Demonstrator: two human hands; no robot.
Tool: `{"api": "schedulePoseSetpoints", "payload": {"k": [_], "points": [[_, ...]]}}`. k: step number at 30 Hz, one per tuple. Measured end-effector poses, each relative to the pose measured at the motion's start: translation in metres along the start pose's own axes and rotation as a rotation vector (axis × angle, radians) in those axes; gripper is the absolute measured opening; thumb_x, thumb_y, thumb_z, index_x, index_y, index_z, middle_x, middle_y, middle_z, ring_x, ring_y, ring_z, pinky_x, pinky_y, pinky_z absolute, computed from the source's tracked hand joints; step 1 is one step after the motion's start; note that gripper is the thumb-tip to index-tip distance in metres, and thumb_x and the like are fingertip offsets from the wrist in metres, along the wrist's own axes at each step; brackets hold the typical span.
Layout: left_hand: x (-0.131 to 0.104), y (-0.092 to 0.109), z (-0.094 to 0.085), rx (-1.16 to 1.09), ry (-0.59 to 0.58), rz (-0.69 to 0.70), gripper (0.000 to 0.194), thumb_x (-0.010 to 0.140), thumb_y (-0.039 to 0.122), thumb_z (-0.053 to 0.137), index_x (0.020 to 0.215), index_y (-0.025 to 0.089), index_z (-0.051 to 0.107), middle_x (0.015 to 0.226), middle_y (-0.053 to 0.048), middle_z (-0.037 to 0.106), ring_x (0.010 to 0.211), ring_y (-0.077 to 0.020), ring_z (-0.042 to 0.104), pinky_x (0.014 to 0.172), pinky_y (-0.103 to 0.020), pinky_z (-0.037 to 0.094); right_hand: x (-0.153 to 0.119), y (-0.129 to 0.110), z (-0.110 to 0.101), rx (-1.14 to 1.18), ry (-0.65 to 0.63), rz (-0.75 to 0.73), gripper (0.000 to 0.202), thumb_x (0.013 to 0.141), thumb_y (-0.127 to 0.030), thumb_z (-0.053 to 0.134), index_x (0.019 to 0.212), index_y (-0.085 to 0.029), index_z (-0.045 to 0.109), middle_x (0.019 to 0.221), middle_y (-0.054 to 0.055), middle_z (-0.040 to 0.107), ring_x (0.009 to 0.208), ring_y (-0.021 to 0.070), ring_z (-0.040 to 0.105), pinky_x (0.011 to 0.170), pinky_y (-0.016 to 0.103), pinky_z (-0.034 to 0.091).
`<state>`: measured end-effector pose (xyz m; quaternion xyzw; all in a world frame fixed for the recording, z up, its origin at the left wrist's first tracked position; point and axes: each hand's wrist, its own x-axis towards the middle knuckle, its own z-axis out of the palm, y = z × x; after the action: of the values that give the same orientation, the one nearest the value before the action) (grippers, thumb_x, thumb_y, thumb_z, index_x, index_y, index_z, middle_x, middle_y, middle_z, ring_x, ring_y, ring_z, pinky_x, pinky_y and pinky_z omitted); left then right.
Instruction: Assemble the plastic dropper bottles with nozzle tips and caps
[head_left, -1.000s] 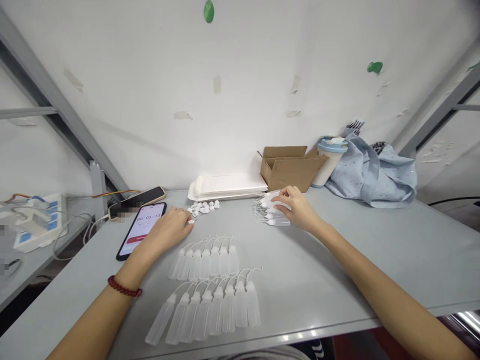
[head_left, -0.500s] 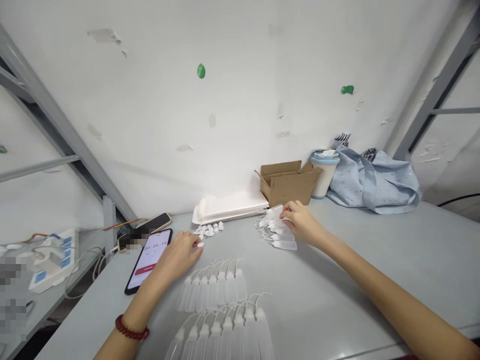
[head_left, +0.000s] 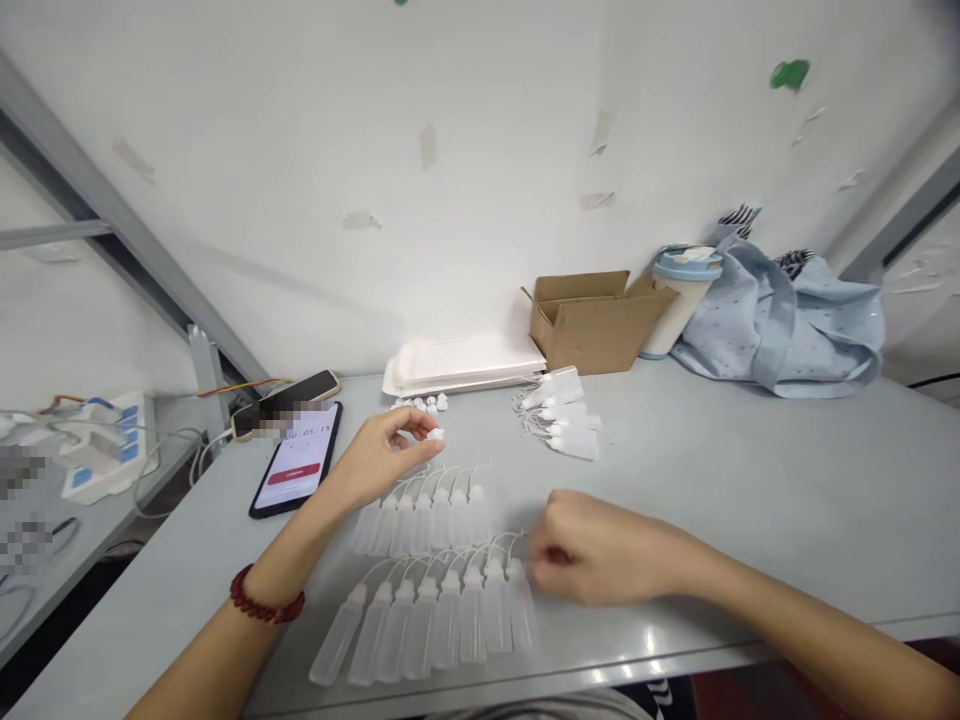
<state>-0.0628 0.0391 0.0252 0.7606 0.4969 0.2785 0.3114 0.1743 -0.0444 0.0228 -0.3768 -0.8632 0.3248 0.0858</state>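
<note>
My left hand (head_left: 386, 455) pinches a small white cap (head_left: 436, 434) between thumb and fingers, just in front of a little pile of white caps (head_left: 420, 404). Blurred by motion, my right hand (head_left: 589, 550) is curled beside the right end of the front row of translucent bottles (head_left: 426, 625); what its fingers hold, if anything, is hidden. Behind that row lies a second row of bottles (head_left: 424, 522), each with a thin curved tube at its top. A loose heap of similar bottles (head_left: 566, 412) rests farther back, right of centre.
A phone (head_left: 298, 460) showing a timer lies at left, near a dark device (head_left: 289, 405) and a power strip (head_left: 120, 440). Along the wall are white trays (head_left: 465, 362), an open cardboard box (head_left: 596, 330), a lidded cup (head_left: 679, 300) and a blue bag (head_left: 787, 320).
My right hand has come from the bottle heap toward me, to the front row. My left hand has lifted away from the caps with one in its fingers. The view has shifted.
</note>
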Motion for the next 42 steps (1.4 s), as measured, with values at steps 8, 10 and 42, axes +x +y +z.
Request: {"api": "schedulePoseSetpoints", "payload": {"k": [8,10,42], "points": [[-0.008,0.011,0.009,-0.073,-0.096,-0.035,0.018,0.074,0.034,0.064,0.083,0.018,0.061,0.06,0.005,0.052,0.051,-0.0097,0.044,0.049,-0.021,0.036,0.002,-0.011,0.012,0.161,-0.198,0.191,0.044,0.08,-0.016,0.042,0.036,-0.018,0.037,0.033,-0.005,0.039,0.036,0.0068,0.042,0.053,0.02,0.042],[-0.01,0.012,0.011,-0.081,-0.112,-0.043,0.019,0.075,0.035,0.064,0.083,0.018,0.061,0.062,0.005,0.053,0.052,-0.01,0.045,0.05,-0.022,0.037,0.004,-0.009,0.013,0.206,-0.218,0.265,0.042,0.079,-0.018,0.042,0.037,-0.018,0.041,0.032,-0.005,0.041,0.036,0.0076,0.045,0.052,0.02,0.043],[-0.029,0.036,0.042,-0.364,-0.085,0.146,0.016,0.075,0.031,0.069,0.087,0.02,0.069,0.076,0.0,0.049,0.072,-0.0135,0.045,0.062,-0.023,0.038,0.017,0.026,0.022,-0.455,0.839,-0.195,0.021,0.086,-0.023,0.049,0.068,-0.016,0.052,0.062,0.0,0.049,0.046,0.0085,0.04,0.044,0.019,0.03]]}}
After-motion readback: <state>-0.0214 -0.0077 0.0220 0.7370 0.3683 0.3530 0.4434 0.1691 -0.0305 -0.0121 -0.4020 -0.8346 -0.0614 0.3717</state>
